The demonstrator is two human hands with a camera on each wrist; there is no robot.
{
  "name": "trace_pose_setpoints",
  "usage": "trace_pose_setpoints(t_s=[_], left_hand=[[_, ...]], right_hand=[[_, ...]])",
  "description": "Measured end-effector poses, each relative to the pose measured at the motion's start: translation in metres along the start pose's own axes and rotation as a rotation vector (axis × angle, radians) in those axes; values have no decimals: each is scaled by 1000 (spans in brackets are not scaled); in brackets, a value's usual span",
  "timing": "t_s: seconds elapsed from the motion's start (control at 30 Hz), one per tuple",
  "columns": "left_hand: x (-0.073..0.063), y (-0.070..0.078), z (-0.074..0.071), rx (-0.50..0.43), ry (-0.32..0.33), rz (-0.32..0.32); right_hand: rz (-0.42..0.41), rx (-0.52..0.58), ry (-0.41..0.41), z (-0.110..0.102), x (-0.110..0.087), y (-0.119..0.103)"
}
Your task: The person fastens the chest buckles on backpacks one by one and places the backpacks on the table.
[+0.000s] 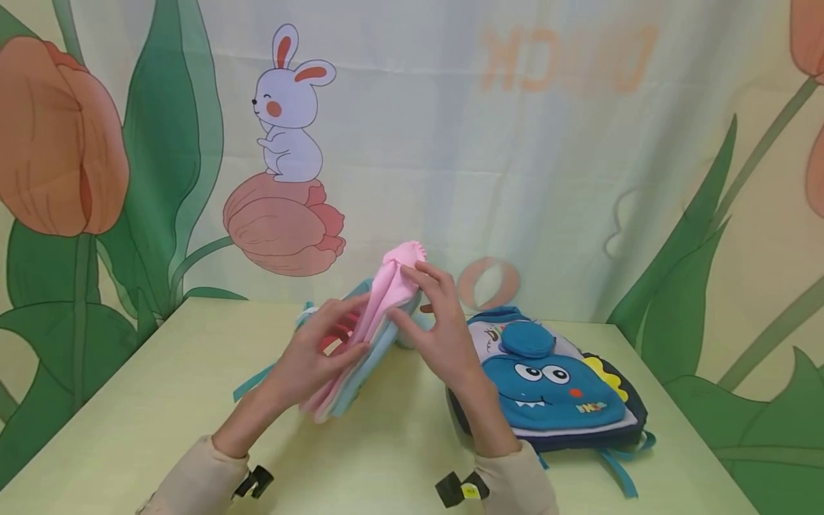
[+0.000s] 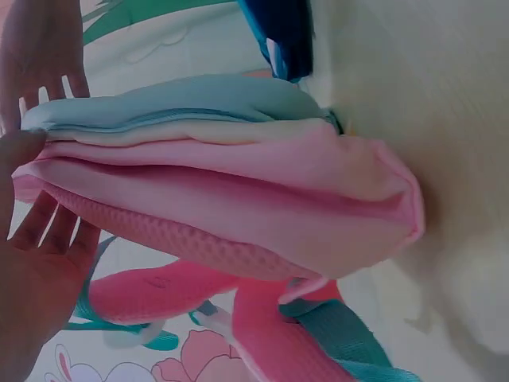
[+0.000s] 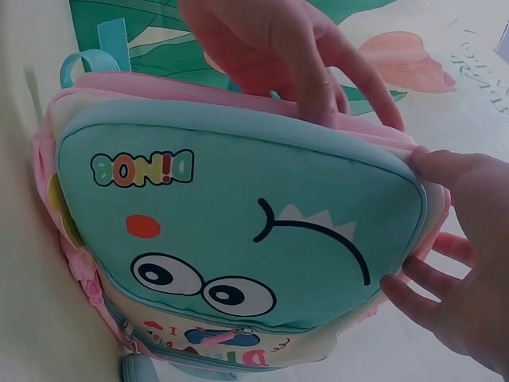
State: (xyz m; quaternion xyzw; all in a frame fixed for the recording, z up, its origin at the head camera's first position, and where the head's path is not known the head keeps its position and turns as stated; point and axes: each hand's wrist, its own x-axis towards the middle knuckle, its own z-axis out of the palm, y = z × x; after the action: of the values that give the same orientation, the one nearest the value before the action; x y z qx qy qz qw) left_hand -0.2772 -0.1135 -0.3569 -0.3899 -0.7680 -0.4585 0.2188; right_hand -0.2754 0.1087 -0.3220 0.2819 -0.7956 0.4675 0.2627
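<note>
A pink and teal child's backpack point(image 1: 376, 336) is tilted up on its edge between both hands. Its teal front pocket point(image 3: 238, 215), with a dinosaur face, shows in the right wrist view. In the left wrist view, the pink side point(image 2: 238, 199) and red-pink shoulder straps point(image 2: 262, 310) appear. My left hand point(image 1: 315, 350) grips the strap side, thumb along the bag's edge and fingers against the back panel. At the bag's upper end, my right hand point(image 1: 440, 325) holds it between thumb and fingers.
A blue and grey dinosaur backpack point(image 1: 547, 386) lies face up on the right of the pale yellow table point(image 1: 129, 400), its straps point(image 1: 618, 472) trailing toward the front. Behind the table hangs a curtain point(image 1: 412, 143) printed with tulips and a rabbit.
</note>
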Motion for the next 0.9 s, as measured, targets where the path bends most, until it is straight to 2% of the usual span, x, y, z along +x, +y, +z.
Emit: trace_pose_setpoints(t_s=[0.23,0.5,0.63,0.77,0.83,0.9], left_hand=[[-3,-5,4,61,-104,-32],[-6,-7,3,47,-215,-165],[-6,-5,3,112,-257,-249],[-9,-4,5,188,-350,-353],[-11,-5,5,209,-385,-376],[-12,-6,5,212,-401,-374]], right_hand=[[43,-9,0,-6,0,7],[66,5,-4,-12,2,11],[87,19,4,-17,2,13],[108,24,2,-20,1,15],[117,26,-8,-20,1,15],[121,27,-20,-20,2,16]])
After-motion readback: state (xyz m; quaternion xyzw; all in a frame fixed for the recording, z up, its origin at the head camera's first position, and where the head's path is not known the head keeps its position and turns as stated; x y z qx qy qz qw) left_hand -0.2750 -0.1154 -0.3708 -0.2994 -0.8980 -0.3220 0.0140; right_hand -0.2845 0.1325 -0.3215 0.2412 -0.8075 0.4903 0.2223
